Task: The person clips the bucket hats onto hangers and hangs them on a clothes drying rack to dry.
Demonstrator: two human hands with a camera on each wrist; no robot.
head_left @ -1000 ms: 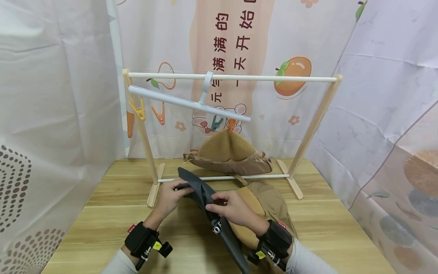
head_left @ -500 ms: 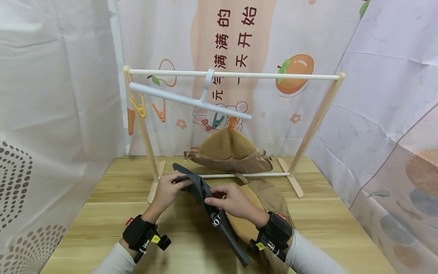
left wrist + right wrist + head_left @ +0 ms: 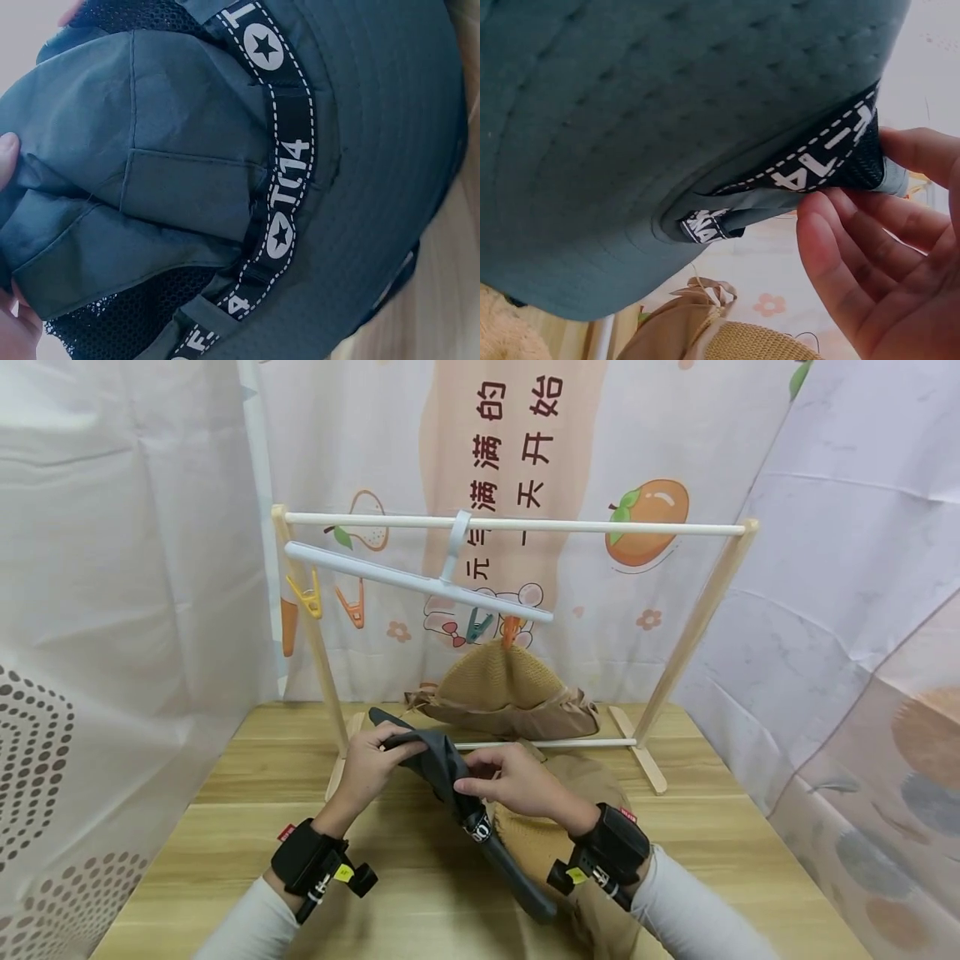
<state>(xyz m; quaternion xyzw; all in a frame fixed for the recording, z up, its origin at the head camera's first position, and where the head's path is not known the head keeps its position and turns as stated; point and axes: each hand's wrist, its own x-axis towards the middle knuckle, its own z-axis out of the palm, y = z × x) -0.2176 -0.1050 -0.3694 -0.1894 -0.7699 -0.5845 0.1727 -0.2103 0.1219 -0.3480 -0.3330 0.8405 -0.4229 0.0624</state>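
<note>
Both hands hold a dark grey-green bucket hat above the table, tilted with its brim slanting toward the front right. The left hand pinches the crown fabric from the left. Opposite it, the right hand pinches the crown between thumb and fingers, close to the band. In the left wrist view the hat shows black mesh side panels and a black band with white letters and stars. The right wrist view shows the right-hand fingers at the mesh and the stitched underside of the brim.
A light blue hanger tilts on the wooden rack. Yellow, orange and teal clips hang from it. Another orange clip holds a tan hat. A second tan hat lies on the table.
The grey-green hat has turned slightly, its lower brim end rising in the head view. Its crown folds more between the hands, and both hands keep their grip.
</note>
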